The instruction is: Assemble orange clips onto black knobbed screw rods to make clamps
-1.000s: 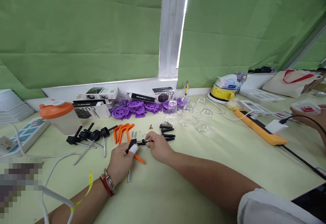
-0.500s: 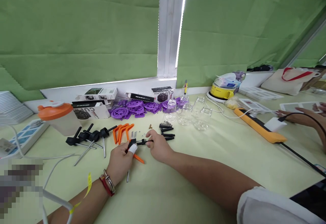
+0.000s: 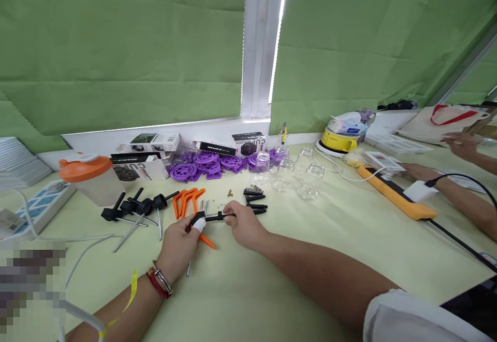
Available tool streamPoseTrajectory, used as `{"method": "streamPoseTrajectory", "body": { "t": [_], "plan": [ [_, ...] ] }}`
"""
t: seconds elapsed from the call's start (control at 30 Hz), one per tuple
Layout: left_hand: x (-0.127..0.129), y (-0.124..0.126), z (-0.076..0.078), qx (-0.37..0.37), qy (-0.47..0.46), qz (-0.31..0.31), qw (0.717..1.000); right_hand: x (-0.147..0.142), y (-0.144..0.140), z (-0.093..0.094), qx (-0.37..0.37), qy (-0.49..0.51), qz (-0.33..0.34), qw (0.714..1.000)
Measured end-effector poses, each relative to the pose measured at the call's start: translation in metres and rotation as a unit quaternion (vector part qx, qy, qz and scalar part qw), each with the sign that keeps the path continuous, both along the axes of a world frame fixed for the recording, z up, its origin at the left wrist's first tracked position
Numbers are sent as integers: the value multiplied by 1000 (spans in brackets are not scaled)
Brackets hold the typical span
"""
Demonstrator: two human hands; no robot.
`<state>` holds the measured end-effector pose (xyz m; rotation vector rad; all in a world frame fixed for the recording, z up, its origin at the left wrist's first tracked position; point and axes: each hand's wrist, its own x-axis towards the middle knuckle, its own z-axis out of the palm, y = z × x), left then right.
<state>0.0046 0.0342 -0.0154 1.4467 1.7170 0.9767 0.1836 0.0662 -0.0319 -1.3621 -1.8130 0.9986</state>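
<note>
My left hand (image 3: 180,246) is closed on a black plastic head (image 3: 198,218), a white wrap on one fingertip; a thin metal rod (image 3: 188,268) slants down below it. An orange bent piece (image 3: 207,240) shows under these fingers. My right hand (image 3: 244,223) pinches a slim black handle (image 3: 222,216) in line with the black head, a short metal shaft between them. Loose metal rods (image 3: 205,205) and small brass-coloured parts (image 3: 230,193) lie just behind. Several black handles (image 3: 257,207) and small screws (image 3: 253,189) rest beyond my right hand.
To the left lie black heads with rods (image 3: 143,208), orange pieces (image 3: 187,199) and an orange-lidded shaker cup (image 3: 87,176). Purple plastic parts (image 3: 207,163), boxes (image 3: 142,168) and clear glass cups (image 3: 308,181) line the back. An orange power strip (image 3: 399,197) and another person's hands (image 3: 423,173) are right.
My left hand has moved slightly left with the black head, widening the gap between the hands. The right hand is nearly still. The other person's hands have shifted.
</note>
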Motion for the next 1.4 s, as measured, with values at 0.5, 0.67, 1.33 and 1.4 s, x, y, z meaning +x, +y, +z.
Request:
{"method": "streamPoseTrajectory", "body": {
  "t": [0.5, 0.67, 1.33, 1.4],
  "plan": [
    [-10, -12, 18, 46, 302, -90, 948, 58, -17, 8, 3, -27, -11, 1000],
    [5, -20, 23, 241, 426, -126, 863, 59, -9, 7, 1, -11, -2, 1000],
    [46, 7, 21, 176, 519, -274, 790, 73, -11, 23, 35, -135, 35, 990],
    [43, 7, 21, 172, 519, -274, 791, 73, -11, 25, 84, -196, 34, 976]
  ]
}}
